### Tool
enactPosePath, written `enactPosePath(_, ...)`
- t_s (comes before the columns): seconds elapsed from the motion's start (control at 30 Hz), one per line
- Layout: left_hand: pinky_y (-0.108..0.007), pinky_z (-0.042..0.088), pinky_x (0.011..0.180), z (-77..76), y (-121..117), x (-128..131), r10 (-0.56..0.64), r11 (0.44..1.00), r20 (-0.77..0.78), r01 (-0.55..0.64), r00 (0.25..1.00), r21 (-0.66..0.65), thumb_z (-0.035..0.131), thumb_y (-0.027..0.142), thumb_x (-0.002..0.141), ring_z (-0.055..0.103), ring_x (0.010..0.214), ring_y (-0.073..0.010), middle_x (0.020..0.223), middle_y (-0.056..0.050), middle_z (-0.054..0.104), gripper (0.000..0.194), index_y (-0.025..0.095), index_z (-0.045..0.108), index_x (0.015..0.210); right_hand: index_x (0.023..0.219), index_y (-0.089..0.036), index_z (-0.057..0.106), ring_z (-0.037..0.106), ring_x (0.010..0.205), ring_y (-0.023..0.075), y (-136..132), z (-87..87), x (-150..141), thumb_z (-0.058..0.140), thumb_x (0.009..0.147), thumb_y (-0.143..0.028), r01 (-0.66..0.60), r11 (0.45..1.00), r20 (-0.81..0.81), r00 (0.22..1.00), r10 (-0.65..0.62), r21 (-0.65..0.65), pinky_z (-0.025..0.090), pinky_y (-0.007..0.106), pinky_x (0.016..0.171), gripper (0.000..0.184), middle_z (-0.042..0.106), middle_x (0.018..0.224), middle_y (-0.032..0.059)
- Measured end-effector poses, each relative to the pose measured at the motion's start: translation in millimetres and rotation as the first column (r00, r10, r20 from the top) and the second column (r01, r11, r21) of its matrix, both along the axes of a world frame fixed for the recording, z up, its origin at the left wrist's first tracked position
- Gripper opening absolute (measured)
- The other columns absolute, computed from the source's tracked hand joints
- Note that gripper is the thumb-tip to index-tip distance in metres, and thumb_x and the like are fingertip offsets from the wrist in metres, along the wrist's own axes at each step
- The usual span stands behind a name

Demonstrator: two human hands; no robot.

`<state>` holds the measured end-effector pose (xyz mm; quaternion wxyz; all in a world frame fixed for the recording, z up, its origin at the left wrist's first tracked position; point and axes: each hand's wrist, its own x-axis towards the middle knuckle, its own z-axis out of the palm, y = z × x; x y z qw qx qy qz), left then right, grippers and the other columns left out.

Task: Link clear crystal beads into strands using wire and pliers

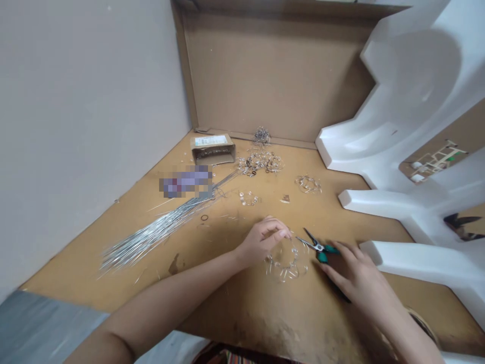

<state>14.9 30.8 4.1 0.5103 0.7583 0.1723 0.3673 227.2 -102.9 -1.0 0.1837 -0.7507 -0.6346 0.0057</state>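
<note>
My left hand [265, 238] is closed in a pinch at the upper edge of a wire ring with clear beads [282, 265], which lies over the tabletop. Several short wire ends stick out from this ring. Just to its right, my right hand [354, 270] holds long-nosed pliers [318, 246] by their green handles. The jaws of the pliers are spread apart and point towards my left hand. Part of the handles is hidden by my right fingers.
A bundle of thin metal wires [159, 230] lies left on the table. Behind are an open cardboard box [213, 151], beaded wire rings [261, 162], another ring [308, 183] and a small one [249, 198]. White moulded plastic [394, 253] borders the right side.
</note>
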Motion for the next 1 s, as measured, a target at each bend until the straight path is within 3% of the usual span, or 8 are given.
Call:
enactPosePath(0.1,-0.034,0.041,0.086,1.9,0,-2,-0.054,0.996,0.072,0.059,0.996,-0.070,0.044,0.031,0.087,0.056,0.087,-0.0170,0.083,-0.007,0.064,0.026,0.015,0.061,0.076,0.122,-0.016,0.049,0.053,0.103,0.0327,-14,-3.5,12,0.053,0.073,-0.044,0.024,0.989,0.246,0.969,0.014,-0.148,0.042,0.045,0.084,0.056,0.054,0.119,0.0164)
enactPosePath(0.2,-0.031,0.043,0.081,1.1,0,-1,-0.102,0.981,0.106,0.118,0.989,-0.156,0.044,0.033,0.087,0.056,0.086,-0.0165,0.084,-0.007,0.063,0.027,0.014,0.060,0.077,0.125,-0.015,0.044,0.054,0.101,0.0324,-13,-4.1,10,0.053,0.071,-0.042,0.012,0.978,0.347,0.936,0.062,-0.207,0.041,0.043,0.082,0.062,0.051,0.122,0.0172)
enactPosePath(0.4,-0.030,0.043,0.081,-1.0,1,1,-0.134,0.958,0.098,0.154,0.986,-0.241,0.047,0.037,0.085,0.057,0.085,-0.0162,0.083,-0.006,0.063,0.028,0.014,0.059,0.075,0.112,-0.015,0.055,0.059,0.076,0.0288,10,-0.4,2,0.054,0.062,-0.019,0.062,0.962,0.495,0.865,0.081,-0.266,0.039,0.033,0.059,0.049,0.064,0.088,0.0143)
enactPosePath(0.57,-0.030,0.041,0.083,-3.6,2,1,-0.070,0.981,0.048,0.077,0.996,-0.178,0.045,0.033,0.086,0.056,0.085,-0.0158,0.081,-0.006,0.063,0.026,0.014,0.059,0.075,0.100,-0.020,0.056,0.059,0.074,0.0245,9,16.5,19,0.048,0.072,-0.028,0.046,0.981,0.392,0.919,0.033,-0.190,0.041,0.032,0.059,0.030,0.060,0.079,0.0083)
enactPosePath(0.7,-0.030,0.039,0.084,-5.8,2,2,0.008,0.998,-0.035,-0.010,0.999,-0.062,0.044,0.027,0.086,0.054,0.084,-0.0155,0.079,-0.006,0.064,0.025,0.014,0.060,0.073,0.102,-0.021,0.049,0.059,0.075,0.0187,-3,43.6,25,0.050,0.071,-0.027,-0.092,0.984,0.246,0.961,0.128,-0.151,0.043,0.029,0.064,0.032,0.059,0.092,0.0061)
enactPosePath(0.83,-0.029,0.039,0.081,-7.3,1,3,0.045,0.998,-0.063,-0.042,0.997,0.054,0.044,0.024,0.086,0.052,0.083,-0.0151,0.078,-0.004,0.064,0.023,0.015,0.061,0.073,0.098,-0.024,0.052,0.057,0.072,0.0206,-9,62.8,15,0.054,0.065,-0.025,-0.184,0.968,0.399,0.885,0.238,-0.170,0.041,0.031,0.061,0.033,0.059,0.086,0.0040)
enactPosePath(1.0,-0.028,0.039,0.079,-8.7,0,4,0.064,0.990,-0.052,-0.057,0.997,0.133,0.046,0.022,0.085,0.052,0.079,-0.0147,0.076,-0.004,0.063,0.021,0.015,0.061,0.072,0.093,-0.022,0.056,0.055,0.073,0.0234,-4,64.5,3,0.051,0.061,-0.018,-0.218,0.961,0.529,0.803,0.275,-0.168,0.037,0.034,0.061,0.032,0.059,0.084,0.0066)
